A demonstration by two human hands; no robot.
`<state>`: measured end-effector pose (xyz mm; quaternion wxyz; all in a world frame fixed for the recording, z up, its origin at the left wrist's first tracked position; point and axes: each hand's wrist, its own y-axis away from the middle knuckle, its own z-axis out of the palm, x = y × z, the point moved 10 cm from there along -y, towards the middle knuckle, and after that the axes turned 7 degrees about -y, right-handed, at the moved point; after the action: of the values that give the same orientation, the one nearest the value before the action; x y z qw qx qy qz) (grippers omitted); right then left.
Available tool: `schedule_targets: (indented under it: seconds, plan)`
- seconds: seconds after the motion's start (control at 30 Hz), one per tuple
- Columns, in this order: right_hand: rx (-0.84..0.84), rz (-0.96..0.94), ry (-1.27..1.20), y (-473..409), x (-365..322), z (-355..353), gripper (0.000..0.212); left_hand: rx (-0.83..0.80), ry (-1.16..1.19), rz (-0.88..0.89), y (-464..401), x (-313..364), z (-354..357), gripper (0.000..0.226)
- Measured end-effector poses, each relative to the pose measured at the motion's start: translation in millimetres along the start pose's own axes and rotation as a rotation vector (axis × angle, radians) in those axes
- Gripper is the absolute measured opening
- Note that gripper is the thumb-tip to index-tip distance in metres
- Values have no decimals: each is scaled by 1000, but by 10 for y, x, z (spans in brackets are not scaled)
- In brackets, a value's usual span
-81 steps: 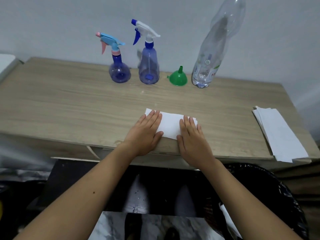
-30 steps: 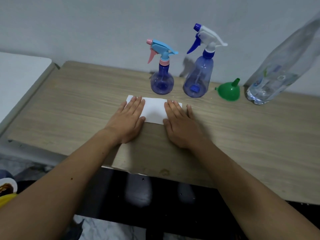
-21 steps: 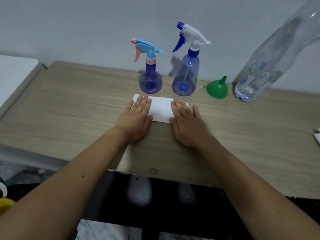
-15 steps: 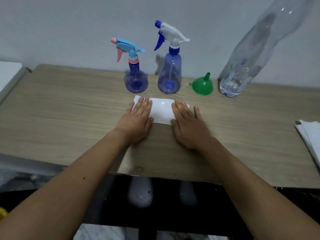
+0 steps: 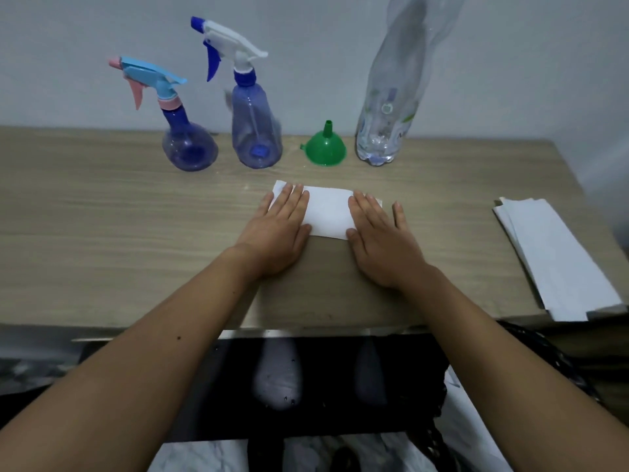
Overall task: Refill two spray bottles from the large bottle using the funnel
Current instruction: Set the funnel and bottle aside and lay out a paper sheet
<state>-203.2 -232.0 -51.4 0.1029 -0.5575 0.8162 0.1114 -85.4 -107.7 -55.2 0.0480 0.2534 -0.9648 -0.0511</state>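
Observation:
Along the back of the wooden table (image 5: 102, 216) stand four things in a row. At the left is a round blue spray bottle (image 5: 189, 148) with a light-blue and pink trigger head. Beside it is a taller blue spray bottle (image 5: 255, 131) with a white and blue head. A green funnel (image 5: 326, 148) sits mouth-down, spout up. A large clear plastic bottle (image 5: 391, 107) with a little water stands at the right. My left hand (image 5: 279, 229) and my right hand (image 5: 381, 240) lie flat, palms down, on a white folded paper (image 5: 328, 212), holding nothing.
A stack of white folded papers (image 5: 551, 257) lies at the table's right edge, overhanging the front. A grey wall runs right behind the bottles. Below the table's front edge, a black bin bag (image 5: 531, 352) sits at the lower right.
The view has swung right and closer, so the bottles, funnel and paper stack sit differently in frame. Both hands stay flat on the white paper as before.

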Motion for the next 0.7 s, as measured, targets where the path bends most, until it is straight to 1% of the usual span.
schedule_targets:
  seconds: [0.2,0.33,0.53,0.7]
  plan:
    - [39,80,-26,308,450,-127,70,-15,-18,4,-123,431,24,67]
    - [23,64,-43,398,483,-147,72,-23,-30,-3,-123,571,36,66]
    - [42,31,-83,659,591,-193,67,-24,-23,15,-58,871,87,66]
    - [81,27,-143,913,727,-240,58,-20,-30,36,31,1233,98,67]
